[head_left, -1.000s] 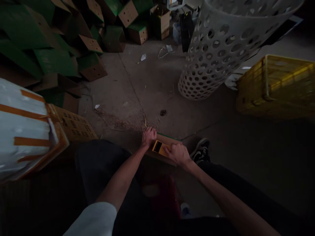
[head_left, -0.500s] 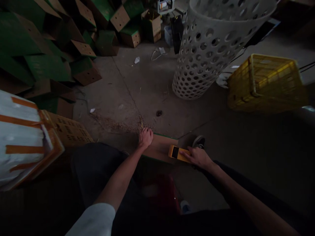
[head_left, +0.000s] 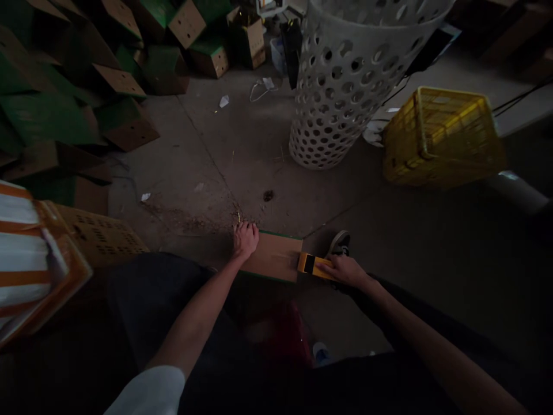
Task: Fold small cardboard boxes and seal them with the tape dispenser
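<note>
A flat brown cardboard box [head_left: 274, 256] with green edges lies on the concrete floor in front of my knees. My left hand [head_left: 245, 239] rests on its left end with the fingers curled down onto the cardboard. My right hand [head_left: 345, 270] is closed on a yellow tape dispenser [head_left: 313, 265], which sits at the box's right end. My shoe [head_left: 339, 243] shows just beyond the right hand.
A tall white perforated basket [head_left: 341, 86] stands ahead, with a yellow plastic crate [head_left: 440, 138] to its right. Green and brown folded boxes [head_left: 86, 86] pile up at the left. An orange-striped white bundle [head_left: 26, 248] and a perforated carton [head_left: 97, 236] sit at near left.
My right hand has drawn the yellow dispenser from the middle of the box rightward to its right end. The left hand has stayed on the left end.
</note>
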Available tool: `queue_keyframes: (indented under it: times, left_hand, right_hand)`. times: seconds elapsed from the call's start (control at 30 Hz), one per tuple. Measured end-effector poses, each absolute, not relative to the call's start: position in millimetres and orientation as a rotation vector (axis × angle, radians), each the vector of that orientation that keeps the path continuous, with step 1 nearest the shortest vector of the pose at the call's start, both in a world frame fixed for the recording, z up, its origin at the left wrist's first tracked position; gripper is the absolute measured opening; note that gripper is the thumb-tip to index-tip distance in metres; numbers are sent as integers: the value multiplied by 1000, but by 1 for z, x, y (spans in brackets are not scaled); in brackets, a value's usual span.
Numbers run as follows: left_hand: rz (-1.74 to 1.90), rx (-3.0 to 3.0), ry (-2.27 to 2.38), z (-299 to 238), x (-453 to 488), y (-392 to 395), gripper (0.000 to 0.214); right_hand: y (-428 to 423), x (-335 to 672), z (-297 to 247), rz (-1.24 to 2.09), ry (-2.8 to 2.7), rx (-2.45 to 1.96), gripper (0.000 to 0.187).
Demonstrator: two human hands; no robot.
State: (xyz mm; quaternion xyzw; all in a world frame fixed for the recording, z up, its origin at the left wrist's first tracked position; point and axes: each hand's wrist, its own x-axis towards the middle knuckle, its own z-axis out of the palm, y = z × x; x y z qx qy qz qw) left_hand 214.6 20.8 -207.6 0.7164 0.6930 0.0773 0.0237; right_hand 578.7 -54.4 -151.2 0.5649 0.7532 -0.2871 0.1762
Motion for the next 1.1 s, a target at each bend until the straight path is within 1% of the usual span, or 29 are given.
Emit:
queue_keyframes:
  times: [0.17, 0.3, 0.47, 0.77, 0.87, 0.93, 1.1]
  left_hand:
    - [340, 2338, 2089, -200, 240, 9, 48]
    - [407, 2282, 1991, -203, 299, -7, 45]
    - [406, 2254, 1934, -206, 363, -22, 50]
    - [295, 2268, 1949, -207, 366, -21, 51]
    - [283, 2293, 1969, -210, 367, -22, 50]
    - [270, 2305, 1976, -212, 367, -22, 50]
    - [242, 2348, 1973, -210, 365, -25, 48]
  right_hand:
    - [-58, 572, -143, -765, 2128, 1628, 69]
    - [-60, 569, -138, -773, 2109, 1657, 73]
    - [-63, 573, -142, -771, 2158, 1617, 79]
    - [-69, 599, -151, -991, 2220, 1589, 81]
    - [-74, 621, -158, -1046, 2217, 1604, 79]
    - [-82, 644, -164, -1047, 2156, 1650, 77]
    - [-108, 688, -171, -908, 1973, 1760, 74]
